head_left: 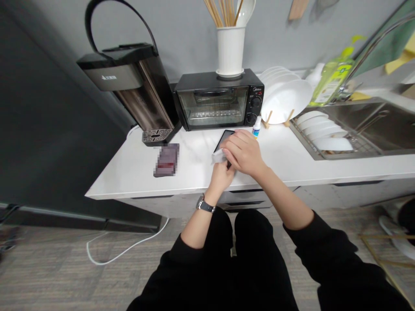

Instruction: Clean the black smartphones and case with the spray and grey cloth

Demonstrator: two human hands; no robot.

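Observation:
A dark phone-like device (225, 139) lies at the middle of the white counter, partly covered by my hands. My left hand (221, 176), with a watch on its wrist, is closed on the device's near end. Above it, my right hand (243, 151) is closed around a thin white cloth or tissue (218, 156) that rests against the device. Just beyond my right hand stands a small white spray bottle (256, 126) with a blue label. A pixelated dark object (166, 160) lies on the counter to the left.
A black toaster oven (217, 106) carries a white utensil holder (231, 49). To its left stands a water dispenser (142, 95). White plates (285, 99), a green soap bottle (333, 80) and a sink (372, 116) with a dish rack are at the right.

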